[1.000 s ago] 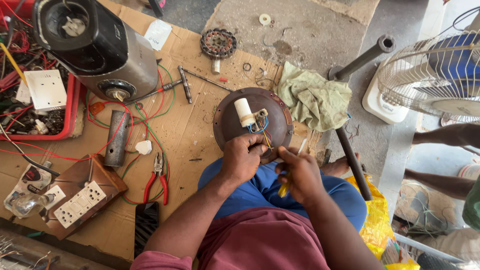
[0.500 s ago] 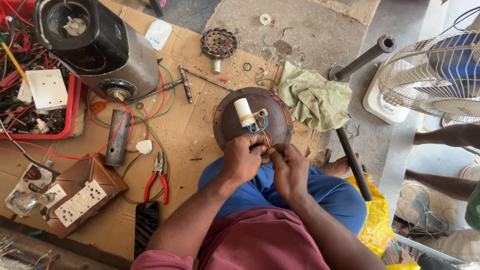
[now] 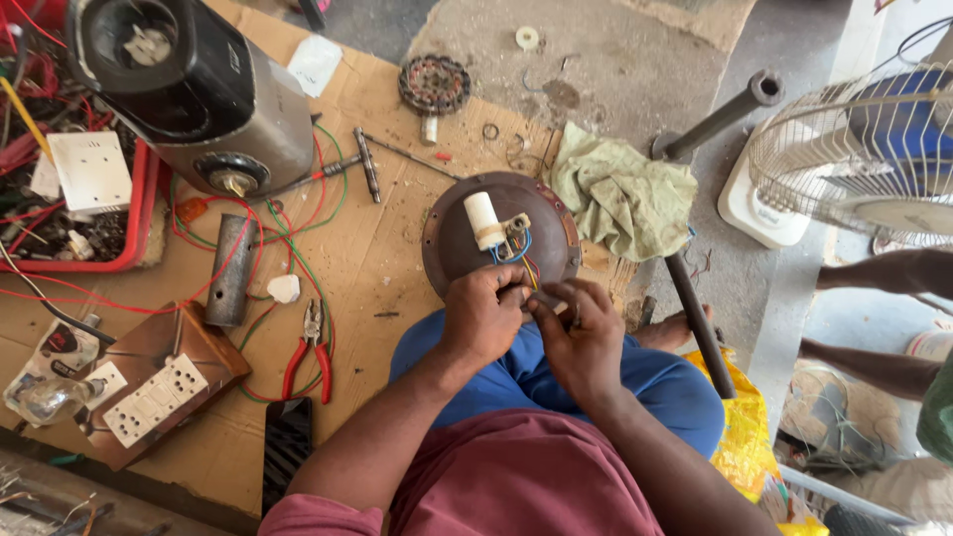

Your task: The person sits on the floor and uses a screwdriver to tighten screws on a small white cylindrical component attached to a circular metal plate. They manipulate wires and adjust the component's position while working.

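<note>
Maroon cloth of the person's shirt fills the near edge of the view, with blue trousers just beyond it, and both bare forearms reach forward over the lap. The left hand (image 3: 483, 316) and the right hand (image 3: 581, 333) meet at the near rim of a round, dark brown metal motor housing (image 3: 452, 248), a shallow dish lying flat at the knee on the cardboard sheet (image 3: 387, 263). Fingers of both hands are curled in and pinched on thin coloured wires (image 3: 523, 260), blue, red and yellow, though the exact grip is partly hidden behind the knuckles. These wires run from the fingertips away towards a small terminal block at the disc's centre, so their long axis points away from the person. Beside the block a white cylindrical capacitor (image 3: 484, 220) lies tilted, its length running up and slightly left. Left of the lap, red-handled pliers (image 3: 310, 349) lie on the cardboard, jaws pointing away, near a wooden switch board (image 3: 149, 389) with white sockets. Farther off, a crumpled pale green rag (image 3: 620, 194) rests just right of the housing, a copper-wound stator (image 3: 434, 84) sits on rough concrete, and a wire-caged fan (image 3: 854, 149) stands far right.
</note>
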